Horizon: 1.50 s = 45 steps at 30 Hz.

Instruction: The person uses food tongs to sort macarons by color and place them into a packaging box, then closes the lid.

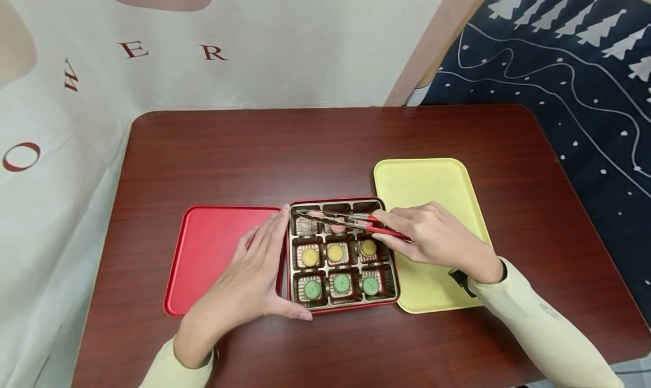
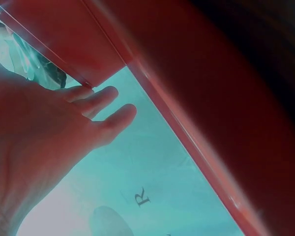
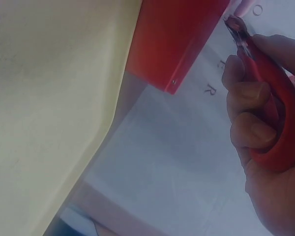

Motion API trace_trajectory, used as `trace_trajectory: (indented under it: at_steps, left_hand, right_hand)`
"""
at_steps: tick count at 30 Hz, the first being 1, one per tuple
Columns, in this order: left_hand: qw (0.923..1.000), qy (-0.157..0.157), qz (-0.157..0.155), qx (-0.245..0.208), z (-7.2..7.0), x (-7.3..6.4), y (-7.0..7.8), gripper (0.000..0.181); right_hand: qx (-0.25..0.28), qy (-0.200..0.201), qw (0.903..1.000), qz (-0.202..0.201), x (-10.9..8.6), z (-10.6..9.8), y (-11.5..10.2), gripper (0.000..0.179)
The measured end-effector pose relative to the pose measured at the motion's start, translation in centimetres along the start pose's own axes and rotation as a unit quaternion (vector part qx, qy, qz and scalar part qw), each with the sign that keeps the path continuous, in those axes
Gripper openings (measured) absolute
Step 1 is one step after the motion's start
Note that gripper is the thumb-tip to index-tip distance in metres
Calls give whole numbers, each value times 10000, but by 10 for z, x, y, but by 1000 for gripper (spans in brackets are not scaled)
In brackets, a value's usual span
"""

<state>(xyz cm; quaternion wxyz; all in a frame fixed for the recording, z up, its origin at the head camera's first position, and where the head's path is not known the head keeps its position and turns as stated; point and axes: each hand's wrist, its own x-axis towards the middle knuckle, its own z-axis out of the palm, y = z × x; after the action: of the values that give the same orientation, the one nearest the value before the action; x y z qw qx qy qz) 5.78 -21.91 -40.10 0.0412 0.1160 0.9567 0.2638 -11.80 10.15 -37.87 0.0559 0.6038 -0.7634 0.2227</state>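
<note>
My left hand (image 1: 246, 280) lies along the left side of a red-rimmed box (image 1: 346, 308), fingers straight, thumb at its near corner. Compartments inside hold yellow discs (image 1: 335, 253) in the middle row and green discs (image 1: 341, 283) in the near row. Pink pieces (image 1: 337, 228) show in the far row, partly hidden. My right hand (image 1: 432, 235) grips red-handled tongs (image 3: 280, 147), whose thin arms cross above the far row. Their tips are over the far-left compartment beside a pink piece; I cannot tell whether they pinch it. In the left wrist view, the left fingers (image 2: 115, 120) are extended.
A red tray-like lid (image 1: 218, 252) lies left of the box, beneath the left hand. On the right, a yellow tray (image 1: 427, 184) extends under the right hand and forearm. All stand on a dark wooden table (image 1: 254, 162), with a printed white cloth (image 1: 305, 49) behind its far edge.
</note>
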Motion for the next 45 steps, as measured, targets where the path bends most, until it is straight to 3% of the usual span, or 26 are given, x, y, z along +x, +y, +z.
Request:
trace_trajectory:
  at_steps: [11,25,34,41,45]
  left_hand:
    - [10000,2,24,-29,0,1,2,180]
    - [10000,-63,8,8,-1,3,3,179]
    - [9999,-54,53,83,0,3,3,178]
    - [9999,-84,3,91,0,2,2,177]
    - [9998,-144,-60,125,0,0,0,176]
  right_hand:
    - [32,97,9998,-154,0,9,3,39]
    - [48,-17,10000,-28,-4,15,4,32]
    - [-35,50,9999,146,-10,17,3,45]
    - [-253,503,9977,376,-23,16,-1,60]
    - [-206,593,9956,701,-32,11,0,57]
